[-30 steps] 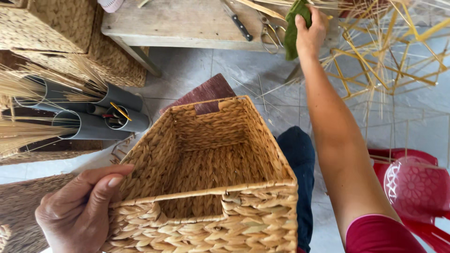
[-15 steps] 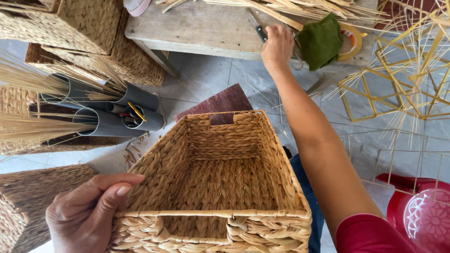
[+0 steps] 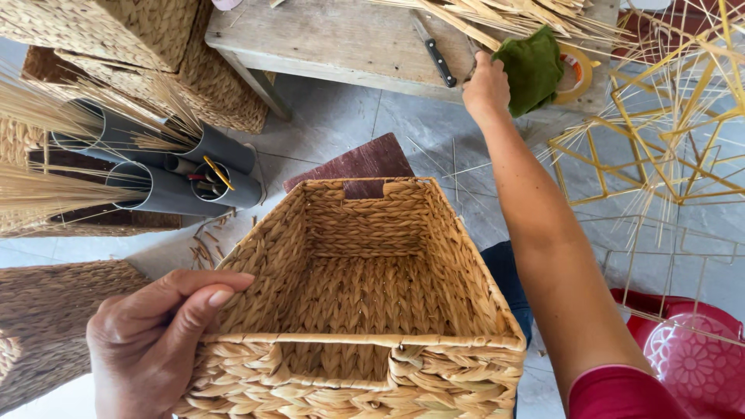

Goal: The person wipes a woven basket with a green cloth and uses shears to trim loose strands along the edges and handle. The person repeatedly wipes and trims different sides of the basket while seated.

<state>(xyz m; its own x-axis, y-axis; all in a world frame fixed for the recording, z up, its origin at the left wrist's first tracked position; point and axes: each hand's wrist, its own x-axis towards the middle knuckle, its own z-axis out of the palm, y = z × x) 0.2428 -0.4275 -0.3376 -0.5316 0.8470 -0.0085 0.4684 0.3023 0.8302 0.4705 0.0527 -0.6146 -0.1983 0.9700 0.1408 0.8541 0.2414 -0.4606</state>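
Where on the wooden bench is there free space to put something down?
The grey wooden bench is bare on its left and middle part, from the left edge to the black-handled knife. The right end is crowded: the right hand, a green cloth, a tape roll and thin reed sticks.

A single head-worn camera looked steeply down from above, close over the basket point(image 3: 365, 295), which filled the lower middle of the frame. It faced forward toward the near edge of the bench point(image 3: 334, 39) along the top. The left hand point(image 3: 155, 341) sat nearest, the right hand point(image 3: 485, 85) farther off. No second view shared the scene
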